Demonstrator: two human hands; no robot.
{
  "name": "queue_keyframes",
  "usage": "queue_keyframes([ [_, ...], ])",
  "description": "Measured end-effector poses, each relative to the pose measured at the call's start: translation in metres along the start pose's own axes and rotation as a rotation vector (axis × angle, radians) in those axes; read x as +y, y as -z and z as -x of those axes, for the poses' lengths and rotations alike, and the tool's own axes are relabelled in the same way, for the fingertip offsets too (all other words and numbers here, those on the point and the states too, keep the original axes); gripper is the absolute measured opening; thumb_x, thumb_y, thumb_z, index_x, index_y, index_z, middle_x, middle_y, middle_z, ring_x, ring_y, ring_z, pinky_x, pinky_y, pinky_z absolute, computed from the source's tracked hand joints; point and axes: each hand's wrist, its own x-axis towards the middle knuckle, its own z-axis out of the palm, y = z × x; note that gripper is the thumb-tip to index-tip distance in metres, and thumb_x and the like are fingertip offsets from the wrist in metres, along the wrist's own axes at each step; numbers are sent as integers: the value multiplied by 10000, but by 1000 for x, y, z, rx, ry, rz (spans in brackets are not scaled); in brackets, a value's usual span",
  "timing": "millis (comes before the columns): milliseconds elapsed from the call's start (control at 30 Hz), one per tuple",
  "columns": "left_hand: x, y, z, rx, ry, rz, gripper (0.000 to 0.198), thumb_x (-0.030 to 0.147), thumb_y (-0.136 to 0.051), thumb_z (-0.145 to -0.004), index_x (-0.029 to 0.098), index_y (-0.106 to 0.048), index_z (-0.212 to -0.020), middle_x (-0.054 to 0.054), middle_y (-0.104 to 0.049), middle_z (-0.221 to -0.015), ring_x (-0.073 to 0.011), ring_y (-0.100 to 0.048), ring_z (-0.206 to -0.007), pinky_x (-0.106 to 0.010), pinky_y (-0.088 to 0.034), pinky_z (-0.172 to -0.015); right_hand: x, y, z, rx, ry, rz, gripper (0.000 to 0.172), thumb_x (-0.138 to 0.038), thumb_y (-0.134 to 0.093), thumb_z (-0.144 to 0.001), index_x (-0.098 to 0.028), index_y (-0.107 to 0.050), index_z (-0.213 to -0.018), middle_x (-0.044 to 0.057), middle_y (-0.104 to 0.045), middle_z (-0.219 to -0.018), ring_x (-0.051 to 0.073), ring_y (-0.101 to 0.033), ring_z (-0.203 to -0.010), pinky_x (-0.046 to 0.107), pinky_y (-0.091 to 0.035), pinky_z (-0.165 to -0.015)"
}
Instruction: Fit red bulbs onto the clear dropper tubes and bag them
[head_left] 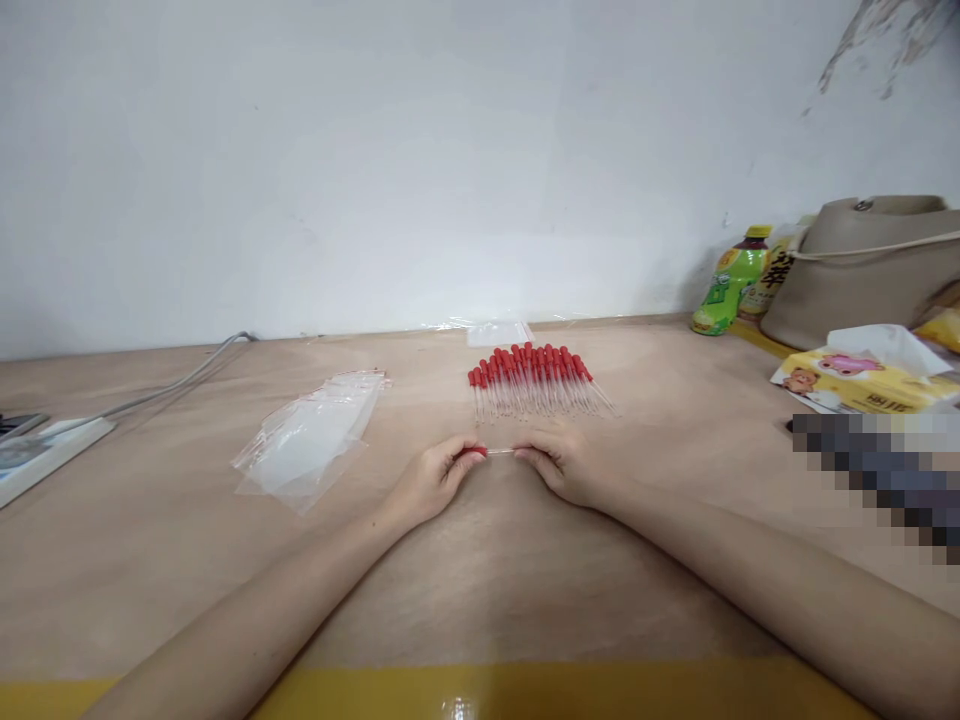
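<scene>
Between my two hands a thin glass dropper [499, 452] with a red rubber bulb lies level, just above or on the table. My left hand [442, 478] pinches its red bulb. The clear tube's other end is in the closed fingers of my right hand [559, 465]. Just beyond my hands, a pile of similar red-bulbed droppers [532, 375] lies with the bulbs toward the wall and the tubes toward me. To the left, a fanned stack of clear zip bags [311, 440] rests on the table.
Brown paper covers the table [420, 600], with yellow tape [360, 690] along the near edge. A small clear packet [499, 333] lies by the wall. At right are a green-labelled bottle [731, 285], a beige bag [862, 270] and a tissue pack [862, 380]. A grey cable [180, 380] runs left.
</scene>
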Motion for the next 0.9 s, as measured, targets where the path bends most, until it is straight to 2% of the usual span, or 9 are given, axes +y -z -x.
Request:
queue_keyframes([
  [167, 1, -1, 2, -83, 22, 13, 188, 304, -452, -857, 204, -604, -902, 10, -653, -842, -121, -594, -758, -220, -457, -695, 6, 0, 1, -47, 68, 99, 177, -209, -434, -859, -200, -608, -826, -1, -619, -747, 116, -519, -682, 272, -338, -693],
  [333, 1, -2, 2, -43, 11, -58, 199, 315, -467, -847, 199, -621, -897, 3, -667, -812, -126, -601, -716, -226, -459, -662, 1, -4, 4, 26, 113, 316, 212, -192, -419, -853, -171, -617, -781, 24, -588, -672, 123, -488, -632, 283, -291, -639],
  [467, 1, -3, 3, -12, -34, -108, 203, 320, -468, -846, 206, -627, -902, -5, -672, -818, -130, -608, -709, -236, -471, -667, -1, -5, 5, 13, 112, 267, 218, -207, -400, -867, -162, -594, -777, 21, -582, -669, 120, -485, -627, 273, -312, -651],
  [600, -2, 1, 2, 30, -55, -106, 196, 331, -502, -827, 217, -631, -923, -7, -677, -860, -141, -621, -748, -249, -488, -703, 3, -3, 5, -7, 137, 234, 206, -240, -388, -880, -157, -573, -846, 40, -601, -754, 137, -507, -696, 264, -352, -665],
  [733, -3, 4, 0, 16, -45, -74, 208, 322, -501, -829, 224, -630, -959, -9, -669, -922, -153, -620, -822, -267, -492, -751, 7, 0, 3, -16, 230, 341, 211, -216, -380, -880, -156, -582, -870, 56, -597, -763, 150, -511, -714, 271, -356, -653],
  [900, 0, 2, 1, 16, -46, -58, 194, 304, -497, -835, 221, -642, -932, 1, -674, -892, -137, -622, -792, -246, -491, -731, 8, 3, 1, 34, 352, 432, 222, -149, -369, -864, -154, -586, -820, 44, -575, -692, 137, -466, -636, 276, -328, -618],
])
